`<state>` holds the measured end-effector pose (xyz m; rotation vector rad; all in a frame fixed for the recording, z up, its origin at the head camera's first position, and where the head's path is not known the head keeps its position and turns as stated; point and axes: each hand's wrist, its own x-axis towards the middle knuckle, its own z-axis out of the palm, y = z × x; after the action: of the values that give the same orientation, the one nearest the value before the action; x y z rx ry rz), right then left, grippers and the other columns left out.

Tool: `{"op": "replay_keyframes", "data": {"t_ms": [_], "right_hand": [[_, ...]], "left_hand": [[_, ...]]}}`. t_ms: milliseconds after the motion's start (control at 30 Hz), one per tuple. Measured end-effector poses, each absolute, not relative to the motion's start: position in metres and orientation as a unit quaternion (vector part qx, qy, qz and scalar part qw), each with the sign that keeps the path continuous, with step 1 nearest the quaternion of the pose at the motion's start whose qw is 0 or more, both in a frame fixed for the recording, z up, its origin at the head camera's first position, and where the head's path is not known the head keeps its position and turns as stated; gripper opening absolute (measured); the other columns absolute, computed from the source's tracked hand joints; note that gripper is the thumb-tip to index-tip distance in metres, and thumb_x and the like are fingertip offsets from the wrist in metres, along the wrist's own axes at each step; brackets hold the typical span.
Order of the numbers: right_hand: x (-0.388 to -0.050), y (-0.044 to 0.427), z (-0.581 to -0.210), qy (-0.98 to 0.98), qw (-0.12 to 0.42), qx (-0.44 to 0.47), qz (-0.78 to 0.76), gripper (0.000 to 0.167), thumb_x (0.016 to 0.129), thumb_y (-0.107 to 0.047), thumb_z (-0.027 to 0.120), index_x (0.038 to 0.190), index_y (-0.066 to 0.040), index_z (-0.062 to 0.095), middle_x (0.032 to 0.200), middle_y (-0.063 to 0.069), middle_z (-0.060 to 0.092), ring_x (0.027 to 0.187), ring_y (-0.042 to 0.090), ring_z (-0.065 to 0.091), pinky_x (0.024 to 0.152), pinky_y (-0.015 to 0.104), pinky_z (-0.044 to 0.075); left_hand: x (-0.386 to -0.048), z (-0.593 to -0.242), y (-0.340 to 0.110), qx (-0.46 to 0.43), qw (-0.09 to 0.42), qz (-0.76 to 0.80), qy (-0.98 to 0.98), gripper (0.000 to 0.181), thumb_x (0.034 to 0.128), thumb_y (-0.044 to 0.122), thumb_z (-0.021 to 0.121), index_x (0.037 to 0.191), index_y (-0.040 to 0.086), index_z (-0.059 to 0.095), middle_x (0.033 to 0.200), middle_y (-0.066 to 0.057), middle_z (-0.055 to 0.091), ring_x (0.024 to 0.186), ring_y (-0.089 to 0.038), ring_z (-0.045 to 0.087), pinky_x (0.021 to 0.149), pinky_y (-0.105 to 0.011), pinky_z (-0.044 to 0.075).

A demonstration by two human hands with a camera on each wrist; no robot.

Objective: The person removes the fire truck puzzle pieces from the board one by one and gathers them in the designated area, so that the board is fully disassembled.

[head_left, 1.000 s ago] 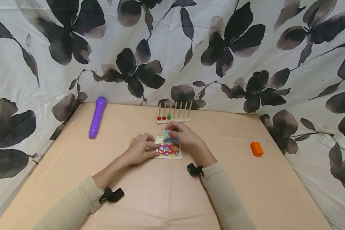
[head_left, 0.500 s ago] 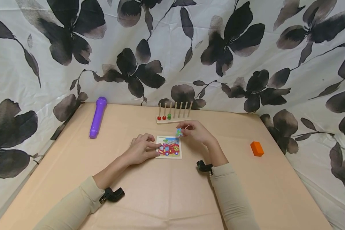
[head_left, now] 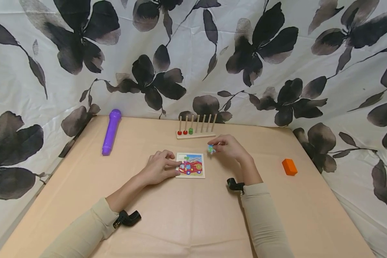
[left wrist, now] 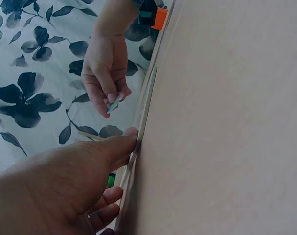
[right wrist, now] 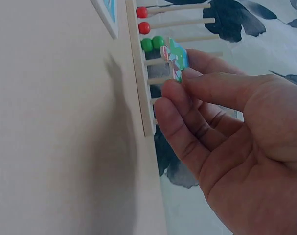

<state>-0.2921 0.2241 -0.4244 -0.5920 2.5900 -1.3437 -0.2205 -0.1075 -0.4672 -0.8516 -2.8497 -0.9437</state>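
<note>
A small puzzle with a red fire truck picture (head_left: pixel 191 168) in a pale frame lies on the table before me. My left hand (head_left: pixel 159 166) rests at its left edge, fingertips touching the frame and picture. Just beyond the puzzle's upper right corner, my right hand (head_left: pixel 230 147) pinches a small blue and green puzzle piece (head_left: pixel 211 149) between thumb and fingers, raised over the table. In the right wrist view the piece (right wrist: pixel 177 56) shows its printed face, partly covered by the fingertips. The left wrist view sees the puzzle frame (left wrist: pixel 147 105) nearly edge-on.
Behind the puzzle stands a wooden peg rack (head_left: pixel 196 135) with red and green beads on some pegs. A purple toy microphone (head_left: pixel 111 132) lies at the back left. To the right is an orange block (head_left: pixel 289 167). A flowered cloth (head_left: pixel 209 64) hangs behind the table.
My right hand has carried the puzzle piece from over the puzzle's top edge out to the right. The left hand stays in place on the puzzle.
</note>
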Motion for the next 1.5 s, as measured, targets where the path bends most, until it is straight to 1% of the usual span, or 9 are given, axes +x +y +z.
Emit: {"op": "replay_keyframes", "data": {"t_ms": [100,200,467,667,867,1067,1167,1300,1500], "right_hand": [[-0.294,0.229,-0.426,0.873,0.077,-0.189,-0.444,0.024,0.099,0.0,0.065,0.12,-0.001,0.076,0.117,0.019,0.071,0.093,0.026,0.072,0.08,0.03,0.058],[-0.297,0.232,-0.429,0.879,0.074,-0.179,-0.436,0.024,0.1,-0.001,0.064,0.121,-0.002,0.077,0.118,0.018,0.072,0.093,0.024,0.07,0.078,0.024,0.055],[-0.3,0.24,-0.435,0.902,0.075,-0.162,-0.393,0.022,0.099,-0.001,0.065,0.116,-0.003,0.079,0.113,0.016,0.072,0.092,0.02,0.062,0.075,0.025,0.049],[-0.302,0.244,-0.442,0.908,0.083,-0.158,-0.378,0.021,0.098,0.002,0.065,0.115,-0.001,0.079,0.114,0.017,0.073,0.093,0.021,0.064,0.076,0.023,0.051],[-0.302,0.246,-0.445,0.917,0.073,-0.161,-0.358,0.021,0.097,0.001,0.066,0.113,-0.002,0.08,0.114,0.016,0.075,0.104,0.025,0.064,0.084,0.026,0.05],[-0.301,0.246,-0.446,0.922,0.06,-0.174,-0.339,0.019,0.096,0.001,0.068,0.11,-0.002,0.081,0.114,0.015,0.077,0.11,0.03,0.066,0.094,0.038,0.051],[-0.301,0.247,-0.446,0.923,0.056,-0.176,-0.338,0.017,0.096,0.0,0.069,0.109,-0.003,0.081,0.113,0.015,0.077,0.111,0.031,0.067,0.098,0.044,0.052],[-0.301,0.248,-0.446,0.922,0.059,-0.174,-0.342,0.016,0.097,-0.002,0.069,0.109,-0.003,0.08,0.112,0.015,0.077,0.11,0.031,0.068,0.099,0.044,0.052],[-0.3,0.251,-0.45,0.921,0.059,-0.174,-0.345,0.014,0.097,-0.004,0.071,0.108,-0.004,0.08,0.108,0.013,0.077,0.103,0.028,0.067,0.093,0.039,0.052]], "left_hand": [[-0.221,-0.466,-0.107,-0.273,0.01,-0.303,-0.913,0.04,0.0901,0.041,0.081,0.127,0.025,0.077,0.129,-0.006,0.059,0.114,-0.026,0.047,0.092,-0.049,0.032],[-0.22,-0.464,-0.107,-0.272,0.008,-0.304,-0.913,0.04,0.0904,0.04,0.081,0.127,0.024,0.077,0.129,-0.006,0.059,0.114,-0.026,0.047,0.092,-0.049,0.032],[-0.221,-0.465,-0.107,-0.272,0.005,-0.302,-0.914,0.04,0.0908,0.04,0.08,0.128,0.024,0.077,0.129,-0.006,0.059,0.116,-0.028,0.047,0.093,-0.051,0.032],[-0.22,-0.464,-0.107,-0.27,0.004,-0.301,-0.915,0.04,0.0904,0.04,0.081,0.127,0.024,0.077,0.129,-0.007,0.059,0.116,-0.028,0.047,0.093,-0.05,0.032],[-0.218,-0.463,-0.107,-0.269,0.007,-0.304,-0.914,0.04,0.0905,0.039,0.081,0.127,0.024,0.077,0.129,-0.007,0.059,0.115,-0.027,0.047,0.092,-0.05,0.032],[-0.219,-0.465,-0.108,-0.273,0.006,-0.305,-0.912,0.04,0.0906,0.041,0.08,0.127,0.024,0.077,0.128,-0.005,0.059,0.113,-0.025,0.047,0.091,-0.049,0.032],[-0.22,-0.467,-0.108,-0.273,0.007,-0.304,-0.913,0.041,0.0908,0.042,0.08,0.128,0.024,0.077,0.129,-0.005,0.059,0.114,-0.026,0.048,0.092,-0.05,0.032],[-0.22,-0.467,-0.108,-0.274,0.008,-0.303,-0.913,0.041,0.0908,0.042,0.08,0.128,0.024,0.077,0.13,-0.006,0.059,0.116,-0.027,0.048,0.093,-0.05,0.032],[-0.221,-0.469,-0.108,-0.273,0.006,-0.299,-0.914,0.041,0.0905,0.041,0.08,0.129,0.025,0.076,0.13,-0.005,0.059,0.115,-0.026,0.047,0.093,-0.049,0.032]]}}
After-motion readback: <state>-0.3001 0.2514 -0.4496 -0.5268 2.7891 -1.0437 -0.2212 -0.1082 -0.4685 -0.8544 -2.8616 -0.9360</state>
